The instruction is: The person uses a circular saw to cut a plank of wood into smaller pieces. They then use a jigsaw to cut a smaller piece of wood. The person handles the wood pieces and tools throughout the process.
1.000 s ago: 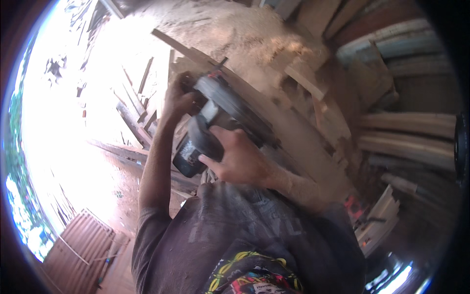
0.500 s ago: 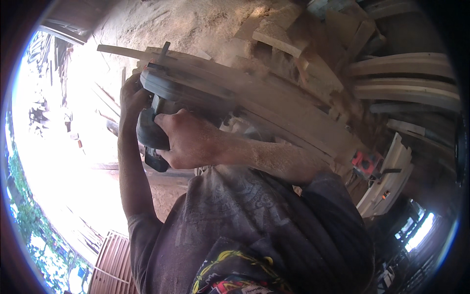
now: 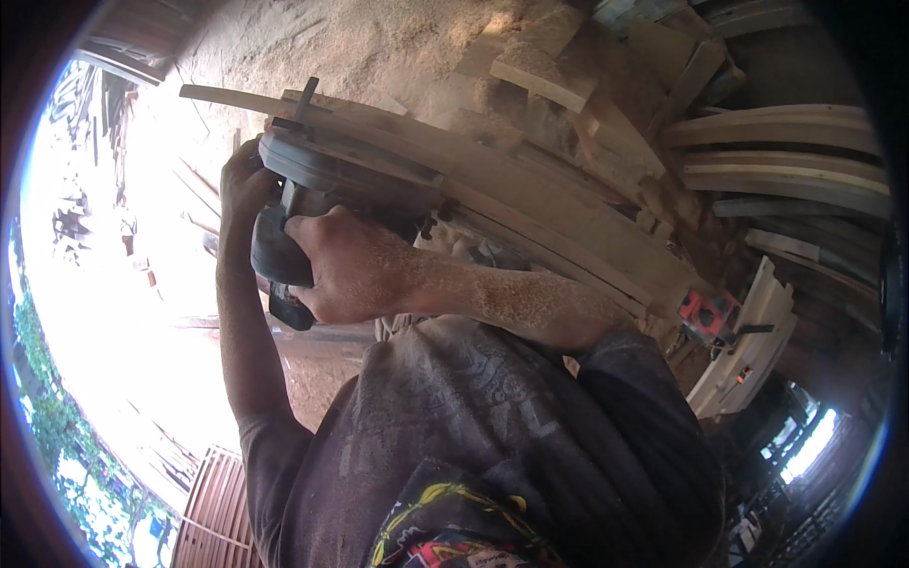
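Observation:
My right hand [image 3: 346, 260] is closed round the thick dark handle of a grey handheld power tool [image 3: 317, 166]. The tool has a long rounded housing and a thin dark bar standing up at its far left end; its exact kind is unclear. My left hand [image 3: 248, 175] is beside the housing's left end, its fingers curled and mostly hidden behind it. Beyond the tool, a long wooden board [image 3: 559, 213] runs from the upper left toward the lower right. The tool lies along the board's near side; any contact is hidden. Pale wood dust clings to my right forearm.
A red tool [image 3: 705, 310] stands at the board's right end, near an upright pale wooden piece [image 3: 757, 331]. Curved boards [image 3: 786, 170] are stacked at the right. Offcuts [image 3: 540, 83] and sawdust [image 3: 379, 47] cover the ground beyond. Slatted wood [image 3: 216, 506] lies at lower left.
Both hands and the power tool have shifted slightly left. The haze of dust over the board has thinned, and the tool looks sharper.

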